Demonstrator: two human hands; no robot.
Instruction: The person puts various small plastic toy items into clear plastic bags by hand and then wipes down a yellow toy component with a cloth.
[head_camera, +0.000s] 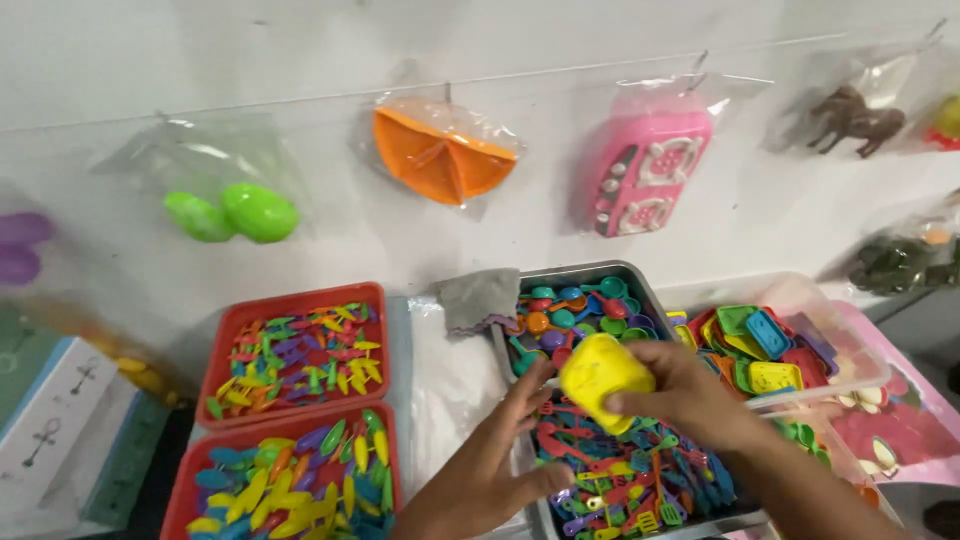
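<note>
Plastic, hollow-looking and smooth, the yellow toy piece (603, 377) we hold seems light and stiff, a rounded block that could slip if pinched too loosely; we judge the best hold is across its broad sides, fingers on one face and thumb on the other. Our right hand (690, 395) is grasping it just so, with the fingertips wrapped over its right side. Our left hand (500, 460) is released, fingers spread and reaching up from below, its fingertips just beside the lower left edge of the yellow piece; whether they touch it we cannot tell.

We hold the piece in the air above the grey metal tray (640, 285), over the border between the tray's far compartment of small round toy pans and its near compartment of tiny coloured utensils. Left of the tray, two red trays (300, 298) of small coloured bits sit on the surface, one behind the other. A clear tub (850, 350) of toy plates stands just to the right. Bagged toys hang along the wall behind.
</note>
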